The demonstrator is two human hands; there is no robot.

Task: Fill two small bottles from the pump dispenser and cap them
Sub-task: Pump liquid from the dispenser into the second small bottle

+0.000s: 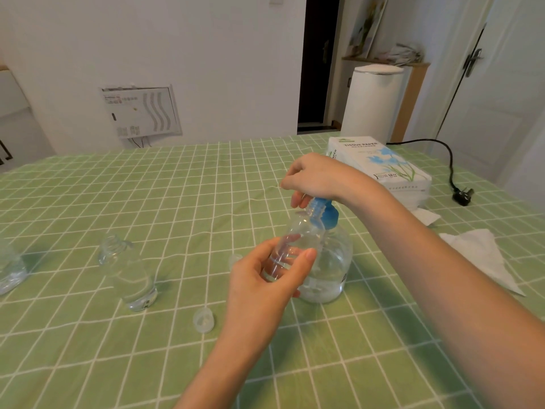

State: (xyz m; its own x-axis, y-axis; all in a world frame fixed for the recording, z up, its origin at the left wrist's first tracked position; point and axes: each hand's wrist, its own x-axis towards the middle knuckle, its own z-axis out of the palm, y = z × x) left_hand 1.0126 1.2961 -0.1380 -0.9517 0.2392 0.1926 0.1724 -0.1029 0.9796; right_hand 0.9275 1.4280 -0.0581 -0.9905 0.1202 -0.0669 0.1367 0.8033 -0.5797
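My left hand (265, 278) grips a small clear bottle (298, 237), uncapped, held tilted with its mouth right under the blue pump head (324, 212) of the clear pump dispenser (333, 267). My right hand (315, 178) rests on top of the pump head, fingers curled down over it. A second small clear bottle (129, 273) stands open on the table to the left, holding some clear liquid. Two clear caps lie on the cloth: one cap (203, 320) near my left forearm, another cap (234, 259) just behind my left hand.
A green checked tablecloth (147, 196) covers the table. A tissue pack (380, 169) lies at the back right, loose tissues (477, 255) beside my right forearm, and a black plug with cable (463, 196) beyond. Another clear bottle (10, 270) lies at the left edge.
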